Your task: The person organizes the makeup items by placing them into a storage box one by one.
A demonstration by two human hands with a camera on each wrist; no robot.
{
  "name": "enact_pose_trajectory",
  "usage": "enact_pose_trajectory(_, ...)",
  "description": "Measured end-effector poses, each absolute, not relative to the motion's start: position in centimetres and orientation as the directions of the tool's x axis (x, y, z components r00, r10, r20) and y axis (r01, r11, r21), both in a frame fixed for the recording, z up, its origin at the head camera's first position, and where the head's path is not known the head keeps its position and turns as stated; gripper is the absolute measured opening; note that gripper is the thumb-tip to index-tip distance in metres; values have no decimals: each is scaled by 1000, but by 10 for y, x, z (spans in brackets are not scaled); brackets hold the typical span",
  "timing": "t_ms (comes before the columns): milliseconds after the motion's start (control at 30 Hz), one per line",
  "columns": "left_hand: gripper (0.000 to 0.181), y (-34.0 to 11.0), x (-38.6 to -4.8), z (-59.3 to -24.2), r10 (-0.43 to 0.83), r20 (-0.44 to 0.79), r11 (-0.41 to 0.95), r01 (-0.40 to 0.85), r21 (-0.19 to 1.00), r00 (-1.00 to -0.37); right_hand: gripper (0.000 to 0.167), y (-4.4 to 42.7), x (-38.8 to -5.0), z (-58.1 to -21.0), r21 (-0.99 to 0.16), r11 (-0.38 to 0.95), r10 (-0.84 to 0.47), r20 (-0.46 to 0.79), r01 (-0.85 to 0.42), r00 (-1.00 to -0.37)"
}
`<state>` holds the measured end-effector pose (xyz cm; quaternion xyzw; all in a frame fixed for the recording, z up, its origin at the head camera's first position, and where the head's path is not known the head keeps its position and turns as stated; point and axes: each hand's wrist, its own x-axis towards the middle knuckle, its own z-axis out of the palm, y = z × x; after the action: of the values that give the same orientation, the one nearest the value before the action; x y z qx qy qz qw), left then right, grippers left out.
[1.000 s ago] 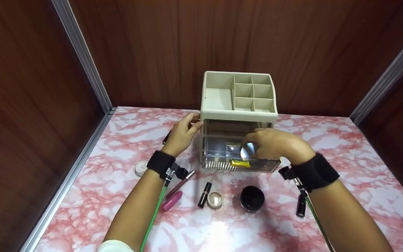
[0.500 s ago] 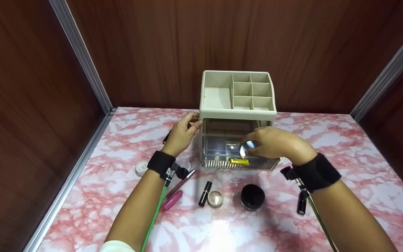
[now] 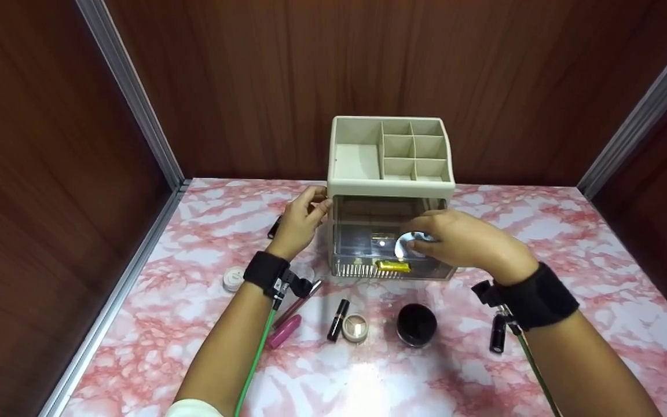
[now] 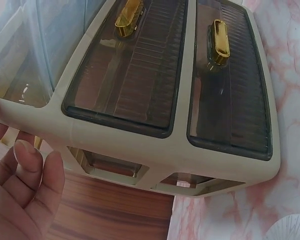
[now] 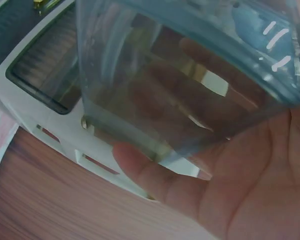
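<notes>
A cream makeup organizer (image 3: 391, 187) stands at the table's back with its clear top drawer (image 3: 362, 255) pulled out. On the organizer's left side my left hand (image 3: 300, 223) holds the edge, thumb towards the front and fingers bent at the side. My right hand (image 3: 461, 240) reaches over the drawer's right part. Beneath its thumb and fingers shows a shiny round disc (image 3: 401, 246), partly covered. In the right wrist view, the fingers (image 5: 162, 82) are spread and relaxed behind the clear drawer wall (image 5: 114, 75); nothing visible is pinched between them.
On the marbled table lie a pink tube (image 3: 285, 332), a thin dark red tube (image 3: 305, 298), a black tube (image 3: 338, 320), a small round pot (image 3: 355, 328), a black-lidded jar (image 3: 416, 325) and another black tube (image 3: 497, 333). A white round pot (image 3: 233, 279) sits near my left wrist.
My right hand has shifted slightly right over the drawer, and the part of the disc that shows has changed from an oval to a crescent. My left hand stays on the organizer.
</notes>
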<state>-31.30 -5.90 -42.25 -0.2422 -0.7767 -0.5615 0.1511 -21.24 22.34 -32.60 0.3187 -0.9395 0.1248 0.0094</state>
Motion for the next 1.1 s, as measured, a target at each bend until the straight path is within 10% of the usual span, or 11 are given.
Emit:
enact_pose_trajectory(467, 28, -58, -313, -423, 204, 469, 219, 507, 834, -859, 32, 225, -209, -333, -207, 748, -603, 184, -630, -777)
enact_pose_trajectory(1100, 25, -59, -312, -421, 216, 474, 239, 516, 822, -854, 42, 249, -172, -349, -19, 590, -639, 601, -807, -481)
